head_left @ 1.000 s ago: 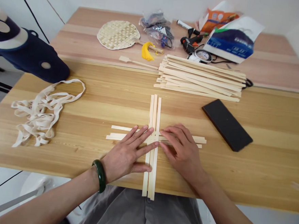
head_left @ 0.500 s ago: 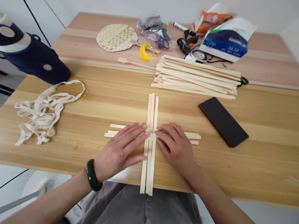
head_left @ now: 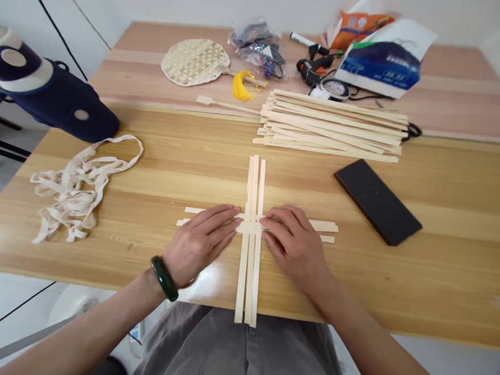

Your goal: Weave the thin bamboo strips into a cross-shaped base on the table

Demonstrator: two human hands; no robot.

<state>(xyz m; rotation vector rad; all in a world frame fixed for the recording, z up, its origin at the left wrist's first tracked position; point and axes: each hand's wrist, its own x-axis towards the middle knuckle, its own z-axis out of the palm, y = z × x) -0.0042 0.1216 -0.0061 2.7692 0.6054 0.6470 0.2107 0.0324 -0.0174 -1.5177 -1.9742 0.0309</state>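
Three long pale wooden strips [head_left: 249,273] run away from me on the table and cross several shorter-looking crosswise strips [head_left: 323,226], making a woven cross. My left hand [head_left: 201,238], with a dark green bangle [head_left: 164,277] at its wrist, lies over the left arm of the cross. Its fingers are stretched out, the tips just left of the crossing; the thumb is mostly hidden. On the right arm, my right hand [head_left: 291,242] has bent fingers closed on the crosswise strips, fingertips at the crossing's right edge. Both hands hide parts of those strips.
Behind the cross lies a pile of loose strips [head_left: 331,127]. A black phone-like slab [head_left: 377,202] is to the right, tangled cream ribbon [head_left: 72,189] to the left. Farther back are a woven fan [head_left: 195,62], yellow tassel [head_left: 241,86], glue gun [head_left: 313,69] and tissue pack [head_left: 378,68].
My left hand has shifted slightly left, off the lengthwise strips, and its thumb has drawn in. My right hand has stayed nearly in place. The whole view has shifted a little.
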